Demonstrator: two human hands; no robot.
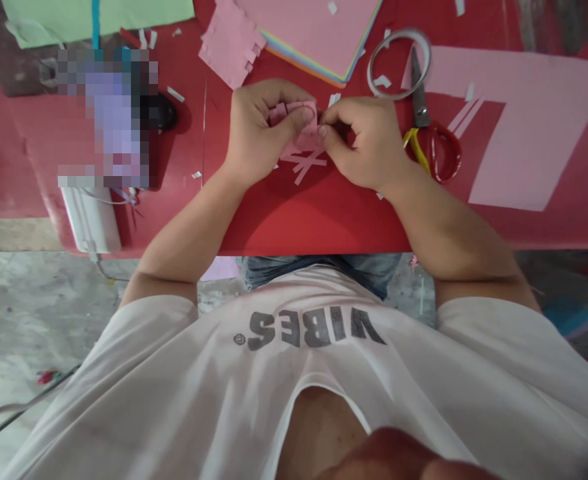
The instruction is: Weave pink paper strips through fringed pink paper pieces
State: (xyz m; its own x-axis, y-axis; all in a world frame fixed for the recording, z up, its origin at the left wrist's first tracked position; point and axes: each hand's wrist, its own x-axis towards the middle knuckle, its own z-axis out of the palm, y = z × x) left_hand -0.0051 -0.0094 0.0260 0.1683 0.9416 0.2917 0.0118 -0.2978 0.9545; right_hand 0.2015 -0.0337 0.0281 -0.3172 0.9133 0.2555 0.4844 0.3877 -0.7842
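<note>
Over the red table (324, 220), my left hand (261, 130) is closed on a small piece of pink paper (301, 141), the thumb lying on its face. My right hand (367, 137) pinches at the right edge of that paper, thumb and forefinger pressed together; whatever lies between those fingertips is too small to make out. Several narrow pink paper strips (304, 162) lie crossed on the table just below the hands. Near the right wrist are scissors (427, 123) with red and yellow handles, their blades reaching into a roll of tape (374, 73).
A large cut pink sheet (534, 133) lies at the right. Behind the hands are a notched pink paper (231, 43) and a stack of coloured paper (319, 33). At the left stand a white power bank (94, 223) with a cable and a dark mouse-like object (161, 112).
</note>
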